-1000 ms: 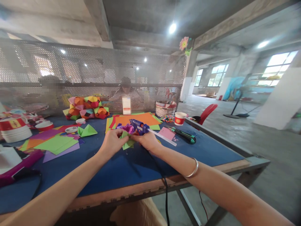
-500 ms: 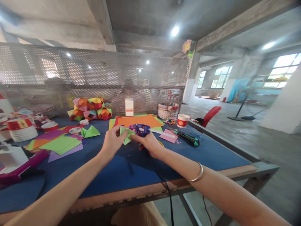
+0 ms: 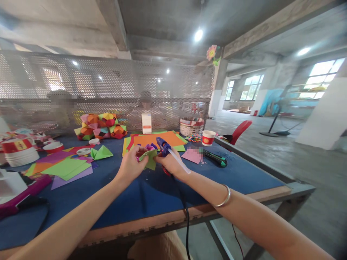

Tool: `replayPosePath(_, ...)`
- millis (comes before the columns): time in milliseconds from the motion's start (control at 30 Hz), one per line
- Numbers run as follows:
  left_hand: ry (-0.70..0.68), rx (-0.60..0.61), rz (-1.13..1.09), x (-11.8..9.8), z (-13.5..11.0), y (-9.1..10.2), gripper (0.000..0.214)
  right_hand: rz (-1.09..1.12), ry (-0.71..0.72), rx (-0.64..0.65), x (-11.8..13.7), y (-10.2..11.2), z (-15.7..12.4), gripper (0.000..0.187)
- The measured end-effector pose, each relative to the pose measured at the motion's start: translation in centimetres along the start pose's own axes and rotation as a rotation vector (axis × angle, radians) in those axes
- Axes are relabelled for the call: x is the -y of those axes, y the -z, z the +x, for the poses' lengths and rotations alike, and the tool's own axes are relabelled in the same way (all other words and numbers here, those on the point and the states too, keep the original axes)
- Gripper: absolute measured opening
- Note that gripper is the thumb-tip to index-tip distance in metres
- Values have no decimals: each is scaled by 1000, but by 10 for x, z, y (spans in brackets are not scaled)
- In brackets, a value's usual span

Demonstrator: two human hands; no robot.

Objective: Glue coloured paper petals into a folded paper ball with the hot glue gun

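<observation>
My left hand [image 3: 133, 162] pinches a folded paper piece [image 3: 150, 160], green with some purple behind it, above the blue tabletop. In my right hand [image 3: 171, 162] is a blue hot glue gun [image 3: 163, 145], its nozzle tilted up and away. A clear glue stick [image 3: 180, 161] sticks out of its back toward my wrist, and a black cord [image 3: 187, 220] hangs over the table's front edge. My right fingertips are at the right edge of the green paper; whether they grip it too I cannot tell. Behind my hands lies a stack of coloured paper sheets [image 3: 159, 139].
Folded paper balls [image 3: 101, 126] and a green folded piece [image 3: 101, 153] sit to the left, near loose paper sheets [image 3: 67, 168] and stacked cups [image 3: 20, 151]. To the right are a utility knife [image 3: 216, 158], pink paper [image 3: 192, 155], a paper cup [image 3: 208, 138] and a basket [image 3: 192, 127].
The glue gun has swung from pointing left at the paper to pointing up and away. The green paper has turned in my left hand, and my right fingers have come to its edge.
</observation>
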State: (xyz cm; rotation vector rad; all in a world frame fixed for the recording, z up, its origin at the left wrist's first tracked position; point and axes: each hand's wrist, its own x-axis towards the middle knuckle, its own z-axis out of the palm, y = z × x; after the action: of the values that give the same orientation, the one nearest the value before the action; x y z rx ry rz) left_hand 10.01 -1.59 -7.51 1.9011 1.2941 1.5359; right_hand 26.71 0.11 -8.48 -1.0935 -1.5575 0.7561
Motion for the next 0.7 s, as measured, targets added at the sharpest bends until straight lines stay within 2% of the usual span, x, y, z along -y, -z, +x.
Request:
replayPosePath(133, -13, 119, -50, -3, 0, 1, 29, 5, 33, 48, -6, -2, -1, 23)
replayPosePath(267, 16, 181, 21, -1, 1, 1, 19, 49, 98, 68, -14, -6, -2, 25)
replayPosePath(400, 37, 132, 61, -1, 1, 2, 15, 65, 73, 45, -9, -8, -2, 26)
replayPosePath(533, 106, 77, -75, -2, 2, 3, 18, 137, -32, 90, 2, -6, -3, 25)
replayPosePath(633, 153, 49, -171, -3, 4, 3, 21, 219, -49, 133, 7, -6, -4, 24)
replayPosePath(700, 175, 52, -212, -3, 4, 2, 26, 249, -53, 116, 8, -6, -4, 24)
